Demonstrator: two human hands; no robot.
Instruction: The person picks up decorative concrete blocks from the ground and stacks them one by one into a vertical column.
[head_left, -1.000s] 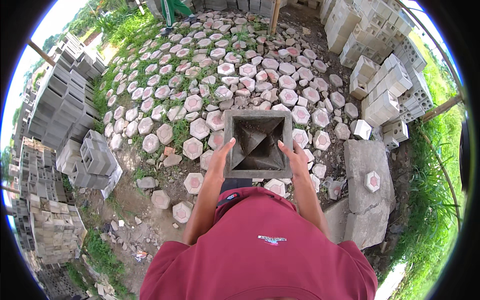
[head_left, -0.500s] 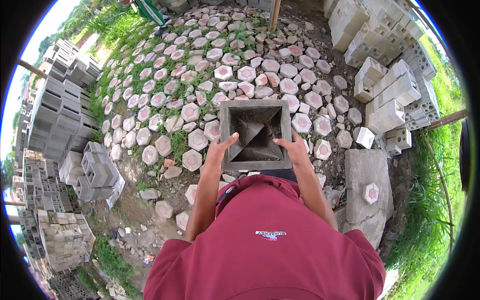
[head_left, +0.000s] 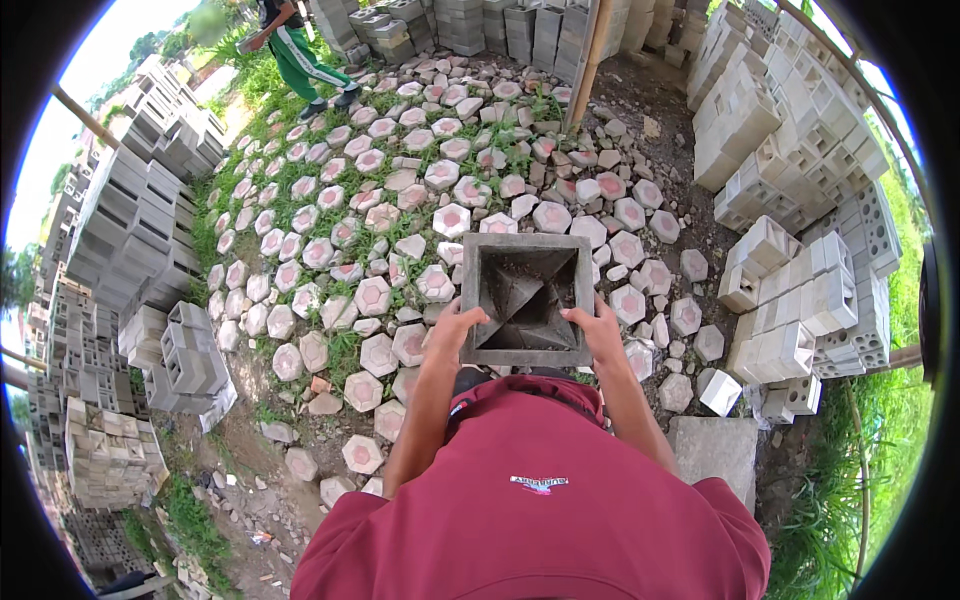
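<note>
A square grey concrete vent block (head_left: 528, 357) is held in front of my body, its hollow face turned up. Slanted vanes inside the frame meet near the middle, and the recess is dark. My left hand (head_left: 455, 328) grips the left side, thumb over the rim. On the opposite side my right hand (head_left: 597, 330) holds it the same way. The other fingers of both hands are hidden beneath or behind the block. Below it lie hexagonal paving stones (head_left: 372, 296) with pinkish centres.
Stacks of concrete blocks stand at the left (head_left: 130, 235) and right (head_left: 790, 290). A wooden post (head_left: 588, 65) rises at the far side. Another person in green trousers (head_left: 297, 62) is at the far left. A flat concrete slab (head_left: 715, 450) lies at near right; loose rubble surrounds the pavers.
The view has shifted forward, bringing more of the far stacks and the other person into sight. The block, still in both hands, sits slightly lower and further right in the picture.
</note>
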